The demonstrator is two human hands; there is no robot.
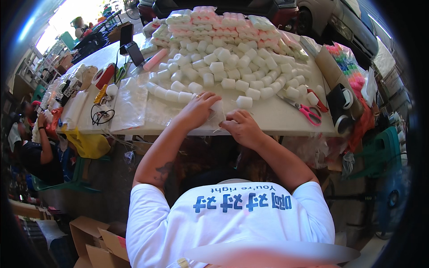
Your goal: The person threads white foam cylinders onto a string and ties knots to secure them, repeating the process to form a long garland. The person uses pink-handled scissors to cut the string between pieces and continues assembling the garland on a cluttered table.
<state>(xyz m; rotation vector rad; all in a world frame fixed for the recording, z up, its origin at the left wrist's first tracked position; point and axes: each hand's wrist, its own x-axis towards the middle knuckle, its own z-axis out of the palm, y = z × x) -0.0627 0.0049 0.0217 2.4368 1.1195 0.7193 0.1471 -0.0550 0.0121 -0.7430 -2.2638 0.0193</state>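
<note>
My left hand (196, 109) and my right hand (241, 126) meet at the near edge of a white table (277, 118). Together they grip a small white roll in a clear plastic bag (219, 110), pinched between the fingers of both hands. Just beyond them a loose white roll (244, 102) lies on the table. Behind it spreads a big heap of several white rolls (228, 67). Flat clear plastic bags (129, 105) lie to the left of my left hand.
Red-handled scissors (306, 110) lie at the right. Stacks of bagged pink, green and white rolls (223, 24) fill the far edge. Black tape rolls (342, 105) stand at the right edge. A seated person (38, 147) is at the left, cardboard boxes (96, 241) below.
</note>
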